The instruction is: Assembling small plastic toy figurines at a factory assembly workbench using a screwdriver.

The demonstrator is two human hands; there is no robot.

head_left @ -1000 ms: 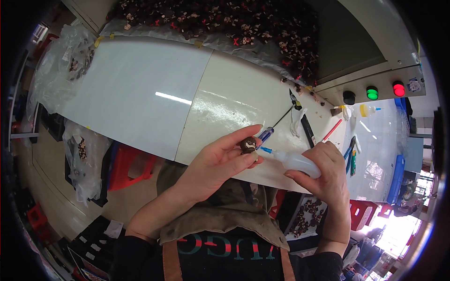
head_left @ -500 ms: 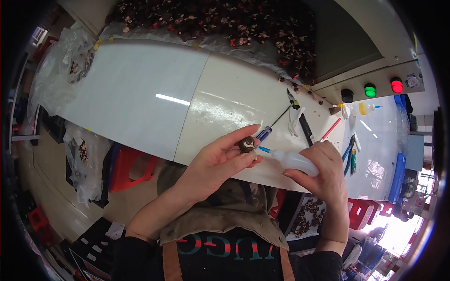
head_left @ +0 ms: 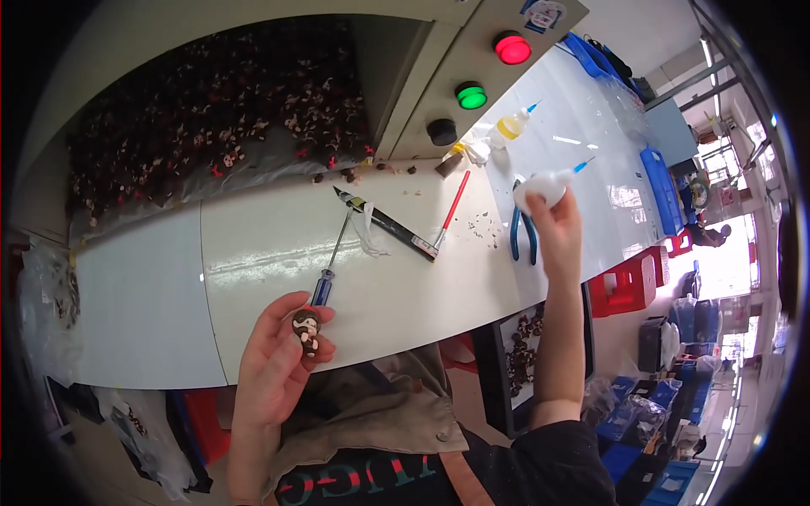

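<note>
A small dark brown and cream figurine (head_left: 307, 332) is pinched between the thumb and fingers of my left hand (head_left: 274, 363), close to the table's front edge. Out to the right, my right hand (head_left: 555, 232) grips a white squeeze bottle (head_left: 544, 187) above the tabletop. Its thin blue needle tip points up and to the right. Just beyond my left hand lies a screwdriver (head_left: 323, 287) with a blue handle. Blue-handled pliers (head_left: 523, 232) rest beside my right hand, their upper part partly behind the bottle.
A black cutter knife (head_left: 396, 226), a white cloth strip (head_left: 368, 232) and a red stick (head_left: 456, 201) lie mid-table. A yellow-banded bottle (head_left: 510, 126) stands farther back. Piled brown figurine parts (head_left: 228, 126) fill the machine opening. Red and green buttons (head_left: 471, 95) sit on its panel.
My right hand has carried the squeeze bottle away from the figurine, to the right over the table. My left hand still holds the figurine, now turned. The view has swung to the right.
</note>
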